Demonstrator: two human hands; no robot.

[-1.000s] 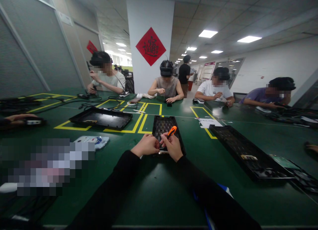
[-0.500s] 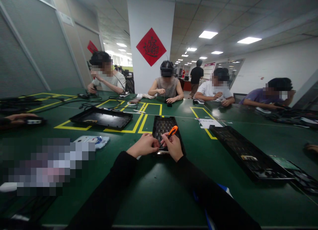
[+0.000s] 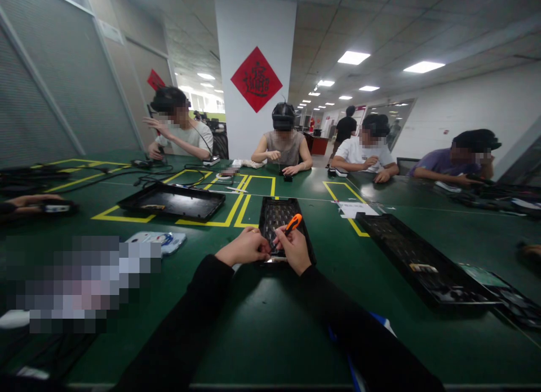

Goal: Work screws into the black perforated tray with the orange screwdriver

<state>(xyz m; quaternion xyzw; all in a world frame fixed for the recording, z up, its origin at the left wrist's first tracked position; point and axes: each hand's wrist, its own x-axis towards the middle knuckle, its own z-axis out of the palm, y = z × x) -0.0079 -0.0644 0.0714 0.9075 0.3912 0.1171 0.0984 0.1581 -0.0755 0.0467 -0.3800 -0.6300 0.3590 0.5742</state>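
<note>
A narrow black plastic tray-like housing [image 3: 280, 214] lies on the table straight ahead, its long side pointing away from me. My right hand [image 3: 295, 249] is closed around a screwdriver [image 3: 293, 224] with an orange and black handle, tilted over the housing's near part. Its tip is hidden among my fingers. My left hand [image 3: 247, 247] rests at the housing's near left edge. Its fingers are pinched together close to the right hand's fingertips, and what they grip cannot be made out. A small pale strip [image 3: 276, 259] shows at the near end, below both hands.
A wide black tray [image 3: 190, 197] lies at left, a long black housing [image 3: 406, 256] at right. Paper sheets [image 3: 356, 209] and a clear plastic bag [image 3: 173, 242] lie on the green table [image 3: 257, 335]. Several people sit across; a co-worker's hand [image 3: 36, 202] reaches in from the left.
My hands, the screwdriver and the housing look almost unchanged. Across the table, the person at left has raised a hand with fingers spread, and the person walking behind has moved right.
</note>
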